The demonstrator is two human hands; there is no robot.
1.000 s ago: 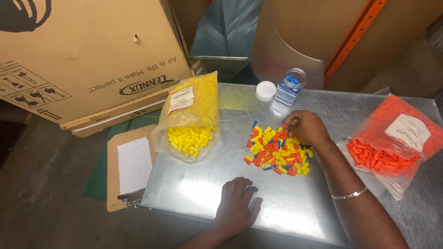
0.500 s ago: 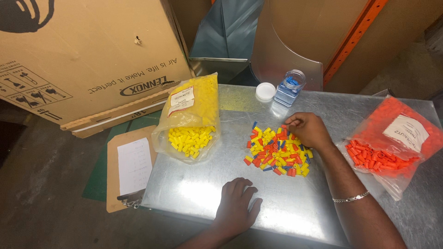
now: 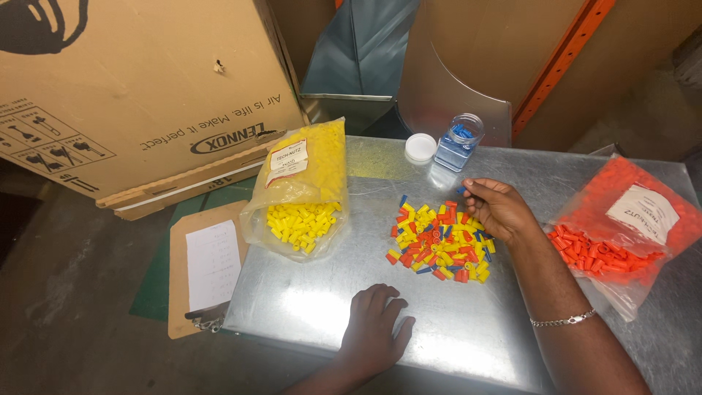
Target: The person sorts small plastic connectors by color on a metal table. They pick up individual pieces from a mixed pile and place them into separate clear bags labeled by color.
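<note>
A mixed pile of small yellow, red, orange and blue plastic caps point(image 3: 439, 242) lies in the middle of a shiny metal sheet point(image 3: 468, 336). My right hand point(image 3: 499, 208) hovers over the pile's far right edge, its fingertips pinched on one small blue cap point(image 3: 461, 192). Just beyond it stands an open clear jar point(image 3: 458, 142) with blue caps inside, and its white lid point(image 3: 420, 147) lies to the left. My left hand point(image 3: 373, 333) rests flat on the sheet's near edge, fingers spread, holding nothing.
A clear bag of yellow caps point(image 3: 303, 192) lies at the sheet's left, a bag of orange caps point(image 3: 621, 227) at its right. A clipboard with paper point(image 3: 205, 267) sits on the floor left of the sheet. A big cardboard box point(image 3: 131, 95) stands behind.
My right hand has lifted slightly off the pile's far edge toward the jar, now pinching a blue cap. The left hand has stayed put.
</note>
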